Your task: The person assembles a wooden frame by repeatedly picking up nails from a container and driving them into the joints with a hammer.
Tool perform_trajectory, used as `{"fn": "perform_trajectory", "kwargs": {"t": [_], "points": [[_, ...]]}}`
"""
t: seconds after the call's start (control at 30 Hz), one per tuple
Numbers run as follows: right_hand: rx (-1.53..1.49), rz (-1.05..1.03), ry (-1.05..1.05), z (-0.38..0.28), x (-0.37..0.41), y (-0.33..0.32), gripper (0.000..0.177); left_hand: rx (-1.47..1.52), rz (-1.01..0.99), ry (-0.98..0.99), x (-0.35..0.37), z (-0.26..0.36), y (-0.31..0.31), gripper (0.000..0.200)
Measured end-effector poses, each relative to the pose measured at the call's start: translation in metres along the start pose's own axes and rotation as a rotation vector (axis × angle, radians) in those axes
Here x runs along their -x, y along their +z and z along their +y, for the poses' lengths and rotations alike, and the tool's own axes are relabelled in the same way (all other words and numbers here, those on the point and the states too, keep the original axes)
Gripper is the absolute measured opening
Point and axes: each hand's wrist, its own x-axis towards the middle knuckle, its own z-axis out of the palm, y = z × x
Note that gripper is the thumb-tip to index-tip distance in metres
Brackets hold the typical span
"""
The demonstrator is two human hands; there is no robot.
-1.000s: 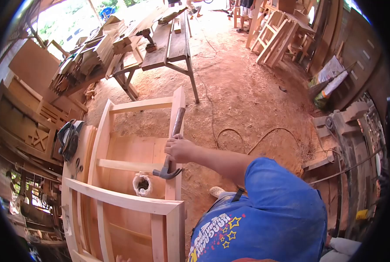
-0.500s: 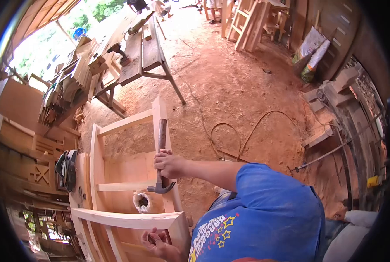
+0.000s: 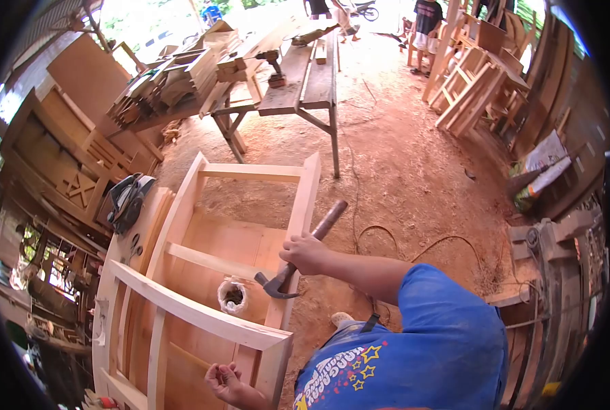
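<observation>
Grips a claw hammer [image 3: 330, 219] in the right hand [image 3: 305, 253], with fingers wrapped around the shaft close to the head. Tilts the handle toward the upper right and has the head at the lower left end, over the right rail of a wooden frame [image 3: 199, 309] a little below the center of the picture. Curls the fingers of the left hand [image 3: 227, 384] at the bottom of the frame's open lower part, palm partly up, too small to tell whether anything is pinched there.

Shows a white-rimmed container [image 3: 233, 297] inside the wooden frame, left of the hammer's head, with dark contents too small to make out. Shows a dark power tool [image 3: 126, 203] to the left of the frame, with scissors-like handles [image 3: 136, 244] just below. Wears a blue shirt [image 3: 448, 335] with white lettering and yellow stars, at lower right.

Has a cordless drill [image 3: 276, 76] standing on a bench [image 3: 325, 96] in the upper middle, beside stacked boards [image 3: 202, 72] at upper left. Shows a cable [image 3: 453, 237] looping over the reddish dirt floor [image 3: 414, 198], right of center. Includes leaning wooden pieces [image 3: 465, 96] at upper right, near a person [image 3: 428, 34] in a dark top and light shorts, and a white sack [image 3: 547, 164] farther right.
</observation>
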Motion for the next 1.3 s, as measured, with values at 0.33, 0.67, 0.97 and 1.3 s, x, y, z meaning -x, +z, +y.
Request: {"fn": "perform_trajectory", "kwargs": {"t": [0.33,0.67,0.97,1.3], "points": [[-0.585,0.299,0.409,-0.021,0.103,0.024,0.016,0.065,-0.189,0.067,0.02,0.012,-0.032,0.015],[-0.874,0.51,1.067,-0.14,0.26,0.08,0.009,0.425,-0.67,-0.374,0.021,0.04,-0.136,0.019],[-1.065,0.73,1.137,-0.269,0.324,0.044,0.009,0.73,-0.972,-0.922,0.022,0.029,-0.213,0.02],[-1.519,0.893,0.992,-0.307,0.367,0.07,0.018,0.491,-1.106,-0.627,0.016,-0.005,-0.245,0.033]]}}
